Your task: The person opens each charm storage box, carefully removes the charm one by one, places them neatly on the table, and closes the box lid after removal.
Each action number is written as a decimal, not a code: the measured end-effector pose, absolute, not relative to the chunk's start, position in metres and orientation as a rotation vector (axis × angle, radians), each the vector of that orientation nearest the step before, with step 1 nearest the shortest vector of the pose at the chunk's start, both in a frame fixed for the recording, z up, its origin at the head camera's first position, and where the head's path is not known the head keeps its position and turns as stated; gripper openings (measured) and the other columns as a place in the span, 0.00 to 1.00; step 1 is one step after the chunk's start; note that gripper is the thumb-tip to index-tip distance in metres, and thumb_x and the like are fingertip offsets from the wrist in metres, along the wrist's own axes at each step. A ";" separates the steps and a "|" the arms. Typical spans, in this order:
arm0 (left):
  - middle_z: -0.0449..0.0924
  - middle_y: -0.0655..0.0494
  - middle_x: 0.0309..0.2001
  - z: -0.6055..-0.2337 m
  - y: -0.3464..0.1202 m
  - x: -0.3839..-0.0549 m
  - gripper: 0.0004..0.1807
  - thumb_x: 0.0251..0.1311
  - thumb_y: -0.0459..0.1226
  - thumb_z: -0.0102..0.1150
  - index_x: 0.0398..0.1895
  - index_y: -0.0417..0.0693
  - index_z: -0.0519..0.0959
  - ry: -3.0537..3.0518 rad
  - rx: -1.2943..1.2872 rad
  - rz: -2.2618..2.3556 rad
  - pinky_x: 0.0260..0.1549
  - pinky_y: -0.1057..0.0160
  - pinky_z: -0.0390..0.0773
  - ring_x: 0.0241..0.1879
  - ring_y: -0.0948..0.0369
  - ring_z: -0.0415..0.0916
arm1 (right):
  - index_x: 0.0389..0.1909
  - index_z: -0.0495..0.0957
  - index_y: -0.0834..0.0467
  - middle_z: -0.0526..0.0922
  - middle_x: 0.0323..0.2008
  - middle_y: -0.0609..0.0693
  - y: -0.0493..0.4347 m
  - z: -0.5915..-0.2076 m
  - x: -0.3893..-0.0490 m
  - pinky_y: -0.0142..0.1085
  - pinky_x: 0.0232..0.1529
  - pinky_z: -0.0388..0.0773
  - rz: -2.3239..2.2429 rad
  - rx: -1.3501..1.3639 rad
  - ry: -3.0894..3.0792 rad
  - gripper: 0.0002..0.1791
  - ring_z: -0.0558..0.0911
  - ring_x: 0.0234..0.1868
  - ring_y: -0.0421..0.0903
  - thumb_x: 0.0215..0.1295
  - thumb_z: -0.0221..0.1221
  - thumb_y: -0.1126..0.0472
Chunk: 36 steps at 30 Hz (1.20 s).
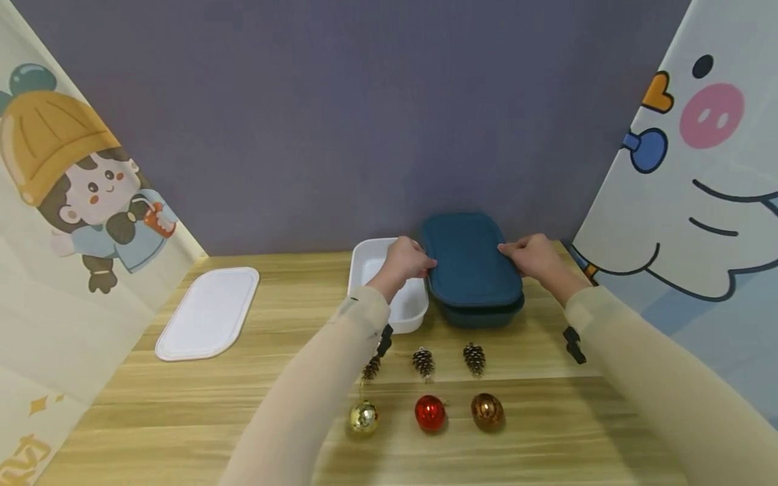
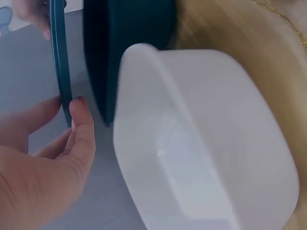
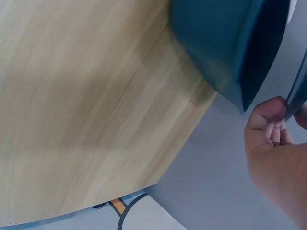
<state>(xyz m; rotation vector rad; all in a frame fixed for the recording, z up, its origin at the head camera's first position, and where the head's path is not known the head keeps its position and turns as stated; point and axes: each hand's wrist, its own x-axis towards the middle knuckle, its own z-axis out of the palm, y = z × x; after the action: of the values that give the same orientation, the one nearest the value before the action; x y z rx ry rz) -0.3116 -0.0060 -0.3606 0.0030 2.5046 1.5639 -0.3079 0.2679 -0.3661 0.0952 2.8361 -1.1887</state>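
Both hands hold a dark blue lid [image 1: 471,260] by its opposite long sides, raised a little above a matching blue box [image 1: 480,316]. My left hand [image 1: 406,262] pinches the lid's left edge between thumb and fingers, over the white box. On the right edge, my right hand [image 1: 536,256] pinches with thumb and fingers. A gap shows between lid and blue box [image 2: 129,43] in the left wrist view. The right wrist view has the lid's edge [image 3: 298,88] between thumb and fingers, apart from the box rim. Beside the blue box stands an uncovered white box [image 1: 408,304].
A white lid [image 1: 208,312] lies flat at the table's left. Several pine cones, one [image 1: 474,359] at the right, lie before the boxes. Nearer are a gold ball [image 1: 364,417], a red ball [image 1: 430,413] and a brown ball [image 1: 487,411]. A grey wall [image 1: 316,135] rises behind.
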 end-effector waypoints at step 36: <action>0.66 0.58 0.16 -0.442 0.030 -0.369 0.17 0.58 0.33 0.57 0.14 0.56 0.67 2.885 0.336 0.757 0.16 0.60 0.69 0.16 0.58 0.64 | 0.27 0.80 0.61 0.79 0.18 0.51 0.281 -0.393 -0.312 0.35 0.27 0.77 -0.792 -0.014 2.949 0.22 0.80 0.22 0.44 0.79 0.58 0.50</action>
<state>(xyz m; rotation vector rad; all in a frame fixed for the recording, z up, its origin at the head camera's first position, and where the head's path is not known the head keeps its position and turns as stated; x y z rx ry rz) -0.3695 0.0302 -0.4418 0.3358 2.8847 0.7567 -0.3119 0.2809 -0.3929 -0.0143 2.9487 -0.7923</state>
